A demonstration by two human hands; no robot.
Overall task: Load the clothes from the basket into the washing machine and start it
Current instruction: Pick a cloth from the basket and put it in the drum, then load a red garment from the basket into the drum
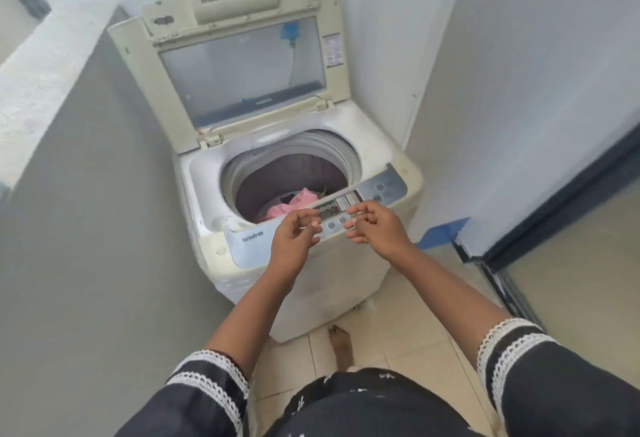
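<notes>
A cream top-loading washing machine (388, 173) stands in the corner with its lid (242, 65) raised against the back wall. Pink clothes (292, 206) lie low in the drum. Both hands hover just above the front control panel (381, 190). My left hand (294, 239) is loosely curled with the fingers apart, holding nothing. Beside it, my right hand (377, 225) is also empty, its fingers spread over the buttons. No basket is in view.
A grey wall runs close on the left with a white ledge (38, 65) above it. A dark-framed door (561, 201) and blue tape (443, 230) are at the right. My bare foot (341, 343) stands on the beige tiles in front of the machine.
</notes>
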